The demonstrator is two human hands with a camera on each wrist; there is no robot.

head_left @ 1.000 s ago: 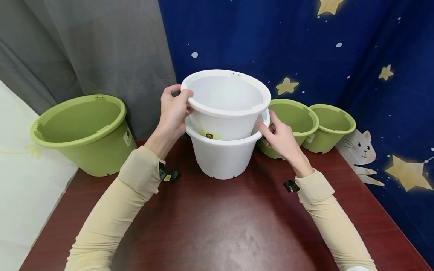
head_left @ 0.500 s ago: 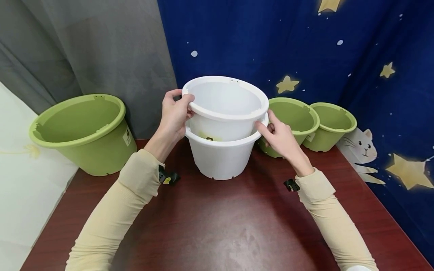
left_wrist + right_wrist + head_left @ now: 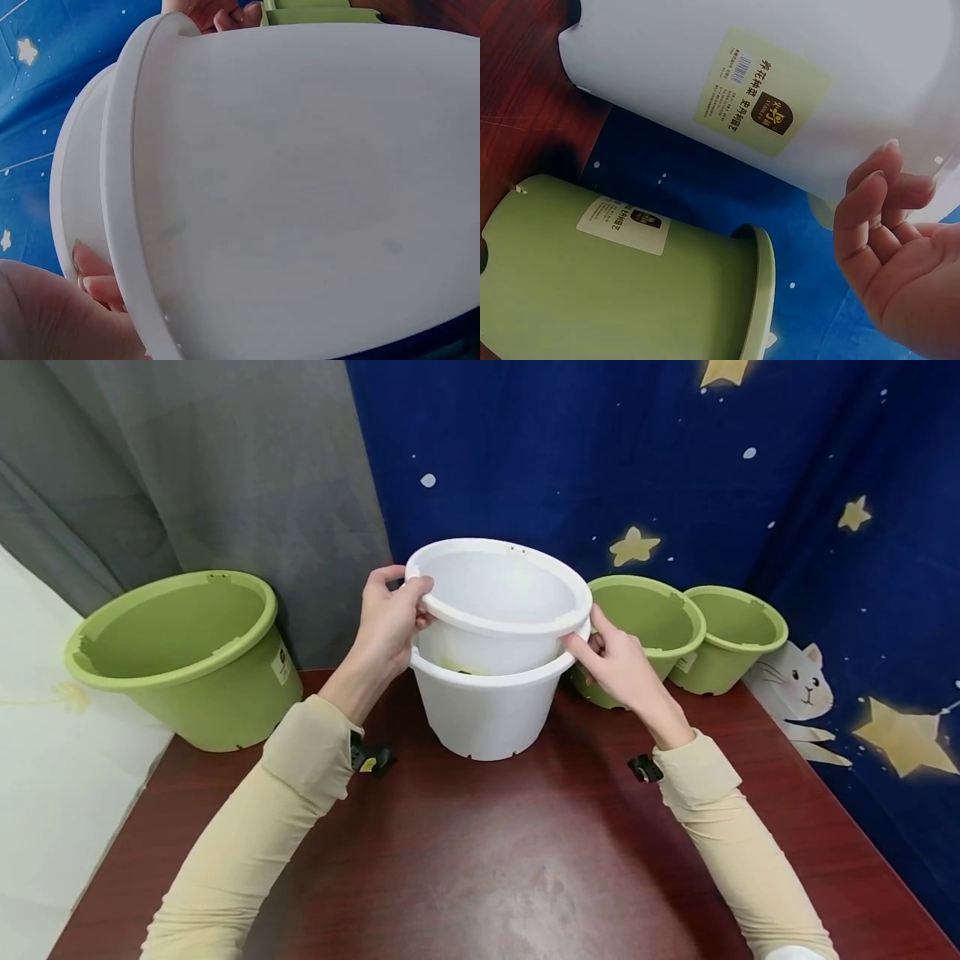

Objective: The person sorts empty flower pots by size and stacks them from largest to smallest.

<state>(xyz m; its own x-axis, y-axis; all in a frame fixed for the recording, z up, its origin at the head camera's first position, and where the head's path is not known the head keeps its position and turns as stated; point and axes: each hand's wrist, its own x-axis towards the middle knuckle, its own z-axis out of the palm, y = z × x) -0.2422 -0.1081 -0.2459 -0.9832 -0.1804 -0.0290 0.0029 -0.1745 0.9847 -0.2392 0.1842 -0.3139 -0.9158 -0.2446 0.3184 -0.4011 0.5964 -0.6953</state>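
A white plastic flowerpot (image 3: pixel 491 648) sits tilted, lower on its right side, partly inside a second white flowerpot (image 3: pixel 487 718) standing on the table. My left hand (image 3: pixel 386 618) pinches the upper pot's rim at the left, thumb on top and fingers below. At the right, my right hand (image 3: pixel 618 664) holds the lower pot's rim, its thumb reaching over towards the upper pot. Below that hand, in the right wrist view, a yellowish label (image 3: pixel 761 90) shows on the white pot's outer wall. The upper pot's base is hidden inside the lower one.
A large green pot (image 3: pixel 202 702) stands at the table's left. Behind my right hand are a green pot (image 3: pixel 648 610) and another, smaller green pot (image 3: pixel 731 627). Grey and blue star-patterned curtains (image 3: pixel 510 452) hang behind the dark red table (image 3: pixel 480 860).
The upper white pot has moved down, deeper into the lower one, and its label is now mostly hidden. My left hand has lowered with it; the right hand has hardly moved.
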